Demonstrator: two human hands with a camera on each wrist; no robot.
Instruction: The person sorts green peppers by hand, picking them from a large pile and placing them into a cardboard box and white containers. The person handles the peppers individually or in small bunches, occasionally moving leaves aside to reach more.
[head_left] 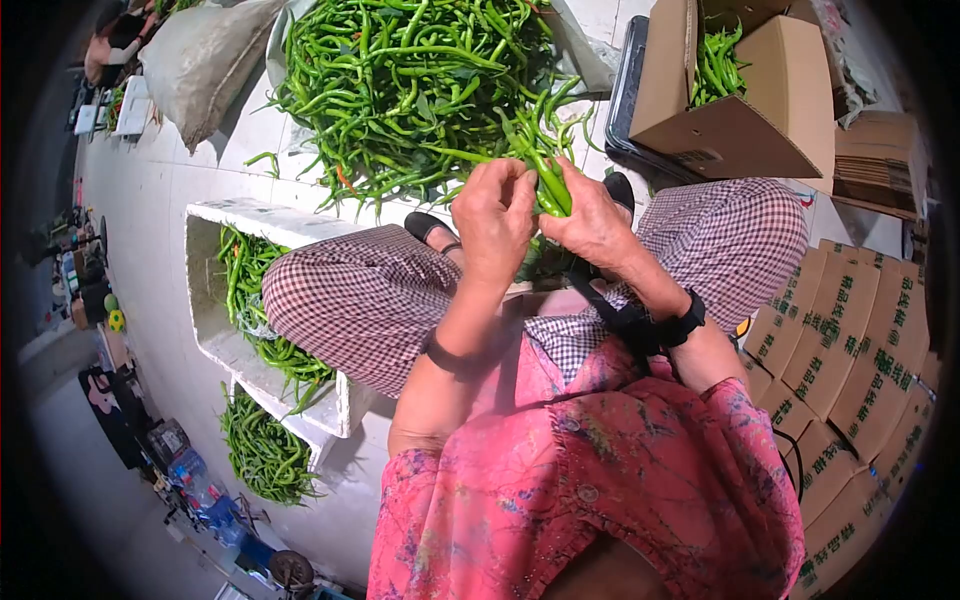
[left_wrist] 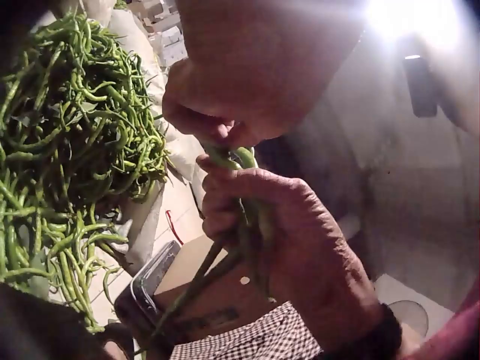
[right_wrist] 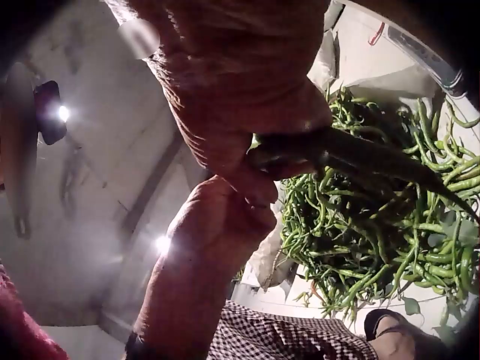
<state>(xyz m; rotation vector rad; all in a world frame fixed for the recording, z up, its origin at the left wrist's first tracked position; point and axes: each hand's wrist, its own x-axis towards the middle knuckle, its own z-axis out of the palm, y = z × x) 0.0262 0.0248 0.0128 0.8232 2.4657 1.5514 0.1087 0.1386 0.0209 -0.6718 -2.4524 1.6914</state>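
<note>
My right hand grips a few long green chili peppers above my lap, between the knees. In the left wrist view the peppers pass through that fist, their thin ends hanging below it. My left hand is right beside it, thumb and fingertips pinching at the upper end of a pepper. The two hands meet there, and the pinched end is partly hidden by the fingers. Just beyond them a large heap of green chili peppers lies on a sheet on the floor.
A white foam box with peppers lies by the left knee, with another pepper pile behind it. An open cardboard box holding peppers stands right, over a dark tray. Printed cartons stack at the right. A full sack leans at upper left.
</note>
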